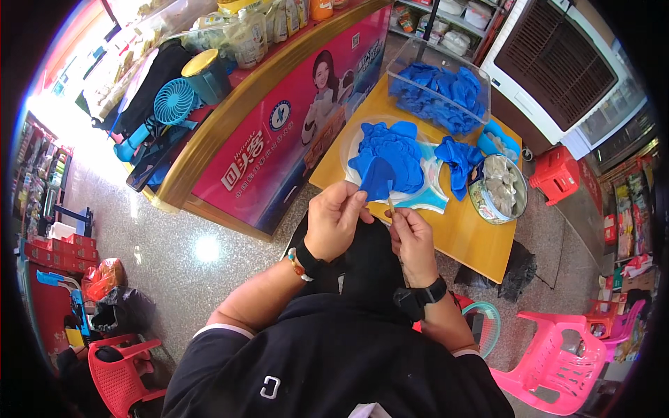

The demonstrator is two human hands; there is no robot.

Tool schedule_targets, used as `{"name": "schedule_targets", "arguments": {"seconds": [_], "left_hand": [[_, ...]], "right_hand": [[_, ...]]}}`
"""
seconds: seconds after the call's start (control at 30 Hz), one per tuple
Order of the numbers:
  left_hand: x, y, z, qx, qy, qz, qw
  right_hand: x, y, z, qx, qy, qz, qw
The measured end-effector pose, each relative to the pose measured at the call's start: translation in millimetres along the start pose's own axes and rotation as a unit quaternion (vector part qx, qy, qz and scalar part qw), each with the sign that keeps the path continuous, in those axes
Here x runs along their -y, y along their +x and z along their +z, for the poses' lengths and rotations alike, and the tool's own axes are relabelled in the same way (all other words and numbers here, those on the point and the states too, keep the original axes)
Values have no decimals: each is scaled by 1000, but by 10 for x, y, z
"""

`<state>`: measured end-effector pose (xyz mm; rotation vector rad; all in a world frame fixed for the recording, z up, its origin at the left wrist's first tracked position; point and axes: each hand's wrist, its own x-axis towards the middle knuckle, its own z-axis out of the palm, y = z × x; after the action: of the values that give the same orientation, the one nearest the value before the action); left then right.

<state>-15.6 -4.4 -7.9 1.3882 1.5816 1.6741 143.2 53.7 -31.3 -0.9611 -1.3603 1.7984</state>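
Observation:
My left hand (333,217) pinches a blue petal-shaped piece (377,180) at its lower left edge, thumb and fingers pressed together. Just right of it, my right hand (412,240) grips a thin pale stick (391,206) whose upper end is at the petal's lower edge. Beyond both hands, a pile of similar blue petals (398,150) lies spread in overlapping layers on a pale round sheet or plate (350,146). A white and turquoise flat item (431,198) sticks out beside that pile. More bunched blue pieces (458,161) rest to its right.
On the wooden table (468,240) stand a clear bin (439,63) of blue pieces, a small blue container (499,139) and a round tin (488,210) with greyish contents. A pink-fronted counter (279,132) runs along the left. Pink chairs (557,355) and a red stool (556,174) stand around.

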Motion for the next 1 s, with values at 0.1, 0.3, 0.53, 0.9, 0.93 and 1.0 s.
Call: {"name": "schedule_targets", "arguments": {"seconds": [0.1, 0.3, 0.53, 0.9, 0.93, 1.0], "left_hand": [[101, -82, 18, 10, -92, -70, 993], [198, -284, 124, 67, -205, -158, 964], [217, -73, -152, 75, -254, -109, 958], [-28, 191, -100, 15, -349, -77, 934], [-54, 190, -77, 14, -350, -76, 934], [-103, 150, -31, 11, -340, -96, 935]], "right_hand": [[0, -8, 13, -7, 28, 25, 999], [-30, 22, -18, -13, 64, 8, 998], [-2, -21, -69, 23, -61, -99, 993], [149, -127, -39, 104, -16, -55, 993], [151, -140, -51, 116, 0, -41, 992], [145, -158, -56, 128, 15, -29, 991]]}}
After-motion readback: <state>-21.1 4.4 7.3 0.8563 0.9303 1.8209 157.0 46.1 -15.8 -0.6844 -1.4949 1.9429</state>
